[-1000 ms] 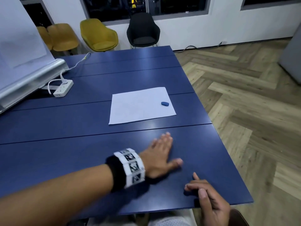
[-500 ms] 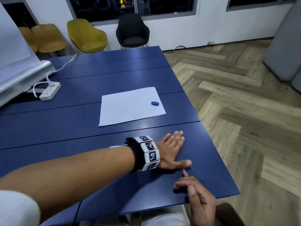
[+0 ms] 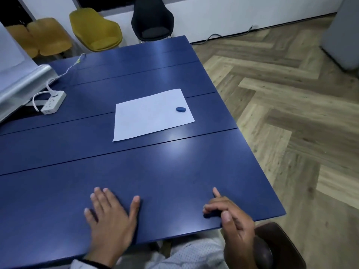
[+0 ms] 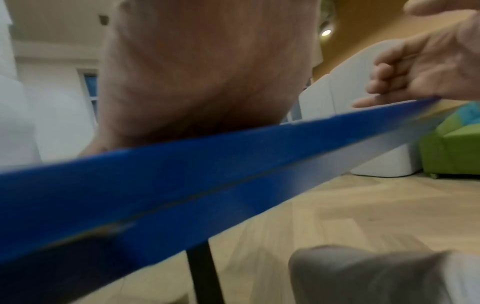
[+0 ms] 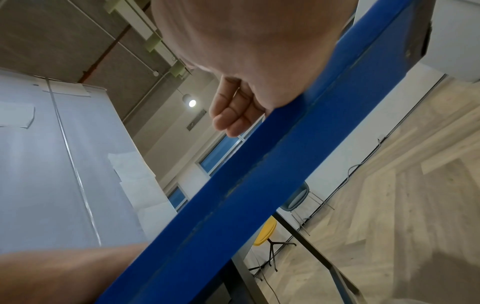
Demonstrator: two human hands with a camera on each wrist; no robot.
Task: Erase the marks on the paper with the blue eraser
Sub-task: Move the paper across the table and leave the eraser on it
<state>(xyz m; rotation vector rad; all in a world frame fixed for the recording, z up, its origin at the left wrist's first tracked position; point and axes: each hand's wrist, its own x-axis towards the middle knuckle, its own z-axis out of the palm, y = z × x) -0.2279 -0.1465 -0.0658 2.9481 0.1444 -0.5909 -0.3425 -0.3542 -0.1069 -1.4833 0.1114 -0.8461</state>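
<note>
While the blue eraser (image 3: 180, 109) lies untouched on the far right part of the white paper (image 3: 151, 115), well apart from both hands, the work appears not yet begun. The left hand (image 3: 110, 216) rests flat on the near edge of the blue table (image 3: 136, 171), fingers straight and spread; the right hand (image 3: 231, 216) sits at the table's corner, fingers loosely curled around nothing, index extended. Any marks on the sheet are too faint to make out. The next move likely calls for a forward reach to pinch the eraser.
</note>
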